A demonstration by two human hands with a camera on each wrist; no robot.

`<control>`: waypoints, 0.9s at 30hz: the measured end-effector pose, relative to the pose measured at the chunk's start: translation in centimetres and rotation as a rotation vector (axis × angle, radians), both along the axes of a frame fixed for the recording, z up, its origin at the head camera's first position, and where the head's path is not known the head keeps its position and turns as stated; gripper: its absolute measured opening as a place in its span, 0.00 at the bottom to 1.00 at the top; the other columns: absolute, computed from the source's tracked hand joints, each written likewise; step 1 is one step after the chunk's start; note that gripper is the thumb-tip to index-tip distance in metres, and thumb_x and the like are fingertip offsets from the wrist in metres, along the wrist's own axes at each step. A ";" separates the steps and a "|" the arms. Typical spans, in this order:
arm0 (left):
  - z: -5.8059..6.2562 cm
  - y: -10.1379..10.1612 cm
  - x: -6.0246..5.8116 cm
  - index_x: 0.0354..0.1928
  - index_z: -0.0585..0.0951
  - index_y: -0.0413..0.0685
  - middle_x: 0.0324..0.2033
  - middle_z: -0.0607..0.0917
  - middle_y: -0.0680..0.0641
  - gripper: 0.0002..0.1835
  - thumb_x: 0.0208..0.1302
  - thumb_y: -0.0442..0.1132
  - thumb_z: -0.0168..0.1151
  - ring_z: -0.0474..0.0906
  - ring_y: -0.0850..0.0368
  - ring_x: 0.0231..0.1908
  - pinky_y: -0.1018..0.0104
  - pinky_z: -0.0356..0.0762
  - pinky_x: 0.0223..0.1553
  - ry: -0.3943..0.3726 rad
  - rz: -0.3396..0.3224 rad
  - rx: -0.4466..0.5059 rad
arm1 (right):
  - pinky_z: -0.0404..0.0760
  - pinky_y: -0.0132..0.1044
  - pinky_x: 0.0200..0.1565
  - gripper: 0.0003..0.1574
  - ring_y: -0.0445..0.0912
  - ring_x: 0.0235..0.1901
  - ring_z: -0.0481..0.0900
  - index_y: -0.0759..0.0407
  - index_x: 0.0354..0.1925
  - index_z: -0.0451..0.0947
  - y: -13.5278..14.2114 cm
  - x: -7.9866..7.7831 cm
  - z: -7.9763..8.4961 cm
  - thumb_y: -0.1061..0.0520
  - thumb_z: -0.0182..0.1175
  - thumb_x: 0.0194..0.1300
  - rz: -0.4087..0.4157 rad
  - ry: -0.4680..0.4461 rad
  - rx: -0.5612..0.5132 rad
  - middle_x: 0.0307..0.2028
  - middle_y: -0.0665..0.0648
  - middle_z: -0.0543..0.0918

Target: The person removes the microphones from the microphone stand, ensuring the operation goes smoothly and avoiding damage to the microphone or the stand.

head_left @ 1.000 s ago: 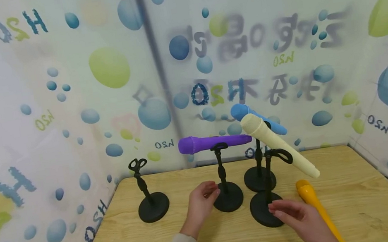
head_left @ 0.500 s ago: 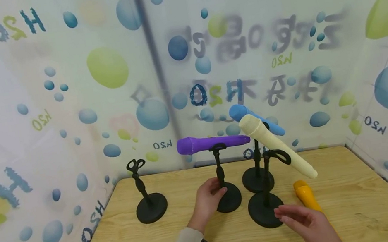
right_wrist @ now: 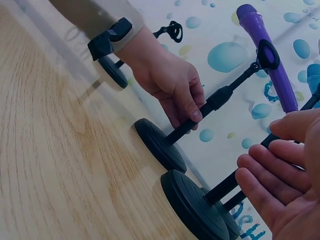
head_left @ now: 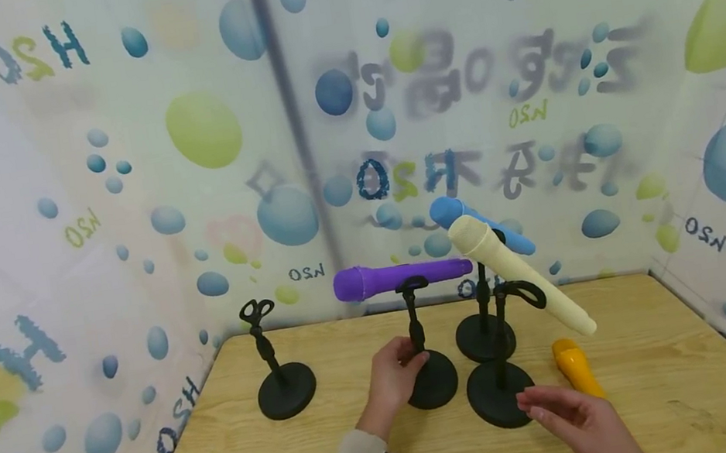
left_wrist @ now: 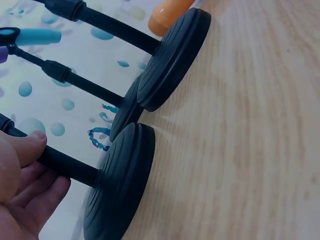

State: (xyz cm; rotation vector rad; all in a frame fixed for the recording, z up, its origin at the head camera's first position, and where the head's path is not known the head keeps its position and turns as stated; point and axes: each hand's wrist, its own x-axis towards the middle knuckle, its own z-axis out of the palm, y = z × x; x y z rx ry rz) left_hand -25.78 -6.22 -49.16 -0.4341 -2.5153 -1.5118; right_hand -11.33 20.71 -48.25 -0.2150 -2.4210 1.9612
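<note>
My left hand (head_left: 394,380) pinches the lower pole of a black desktop microphone stand (head_left: 432,384), thumb on one side and fingers on the other. A purple microphone (head_left: 406,276) lies level in that stand's clip. In the left wrist view the pole (left_wrist: 70,165) runs between thumb and fingers, just above the round base (left_wrist: 122,187). My right hand (head_left: 578,417) holds nothing; its fingers are relaxed beside the base of another stand (head_left: 501,394), which carries a cream microphone (head_left: 525,273) at a slant. The right wrist view shows its palm and loosely bent fingers (right_wrist: 272,182).
Behind the cream microphone, a third stand (head_left: 485,337) bears a blue microphone (head_left: 448,210). A stand with a bare clip (head_left: 287,390) is at the left. An orange microphone (head_left: 576,367) lies on the wooden table (head_left: 673,368) beyond my right hand. Patterned curtains (head_left: 201,133) enclose the table.
My left hand has moved right and taken hold of the pole. The stand with the purple microphone has shifted slightly nearer to me. My right hand has drawn back slightly to the right.
</note>
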 end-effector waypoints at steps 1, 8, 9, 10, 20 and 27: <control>0.0 -0.1 0.2 0.48 0.88 0.45 0.44 0.92 0.45 0.06 0.73 0.35 0.71 0.89 0.48 0.48 0.50 0.88 0.54 0.012 0.002 -0.008 | 0.90 0.39 0.54 0.18 0.46 0.49 0.91 0.67 0.61 0.84 0.0 0.0 0.0 0.64 0.64 0.77 0.000 0.000 -0.001 0.56 0.62 0.91; -0.1 -1.5 1.6 0.49 0.88 0.43 0.44 0.92 0.45 0.07 0.73 0.36 0.71 0.90 0.47 0.49 0.51 0.89 0.54 0.029 -0.015 -0.040 | 0.90 0.39 0.54 0.17 0.48 0.51 0.91 0.66 0.61 0.84 -0.3 0.0 0.4 0.64 0.64 0.77 0.005 -0.006 0.003 0.56 0.62 0.91; -0.1 -1.8 1.9 0.49 0.88 0.43 0.44 0.92 0.45 0.07 0.73 0.36 0.71 0.90 0.47 0.49 0.52 0.89 0.54 0.024 -0.023 -0.040 | 0.90 0.39 0.54 0.17 0.49 0.51 0.91 0.65 0.61 0.84 -0.3 0.0 0.5 0.64 0.64 0.77 0.002 -0.010 0.005 0.56 0.61 0.91; 0.0 -2.0 2.2 0.48 0.88 0.43 0.43 0.92 0.46 0.07 0.73 0.36 0.71 0.89 0.48 0.48 0.52 0.89 0.54 0.017 -0.031 -0.039 | 0.90 0.39 0.54 0.17 0.49 0.51 0.91 0.65 0.61 0.85 -0.2 0.1 0.6 0.64 0.64 0.77 0.000 -0.014 0.009 0.56 0.61 0.91; 0.2 -3.7 4.8 0.48 0.88 0.45 0.43 0.93 0.48 0.07 0.72 0.37 0.73 0.91 0.53 0.47 0.60 0.88 0.51 -0.005 -0.131 -0.032 | 0.90 0.37 0.54 0.18 0.46 0.51 0.92 0.63 0.62 0.85 0.4 0.6 1.7 0.60 0.66 0.77 0.010 0.009 0.044 0.57 0.59 0.91; 0.2 -4.2 6.8 0.49 0.89 0.45 0.43 0.94 0.47 0.07 0.72 0.37 0.73 0.89 0.60 0.45 0.66 0.88 0.49 -0.079 -0.186 0.005 | 0.89 0.32 0.52 0.21 0.44 0.51 0.91 0.61 0.64 0.84 0.4 1.2 3.1 0.56 0.67 0.77 0.029 0.013 0.066 0.58 0.58 0.91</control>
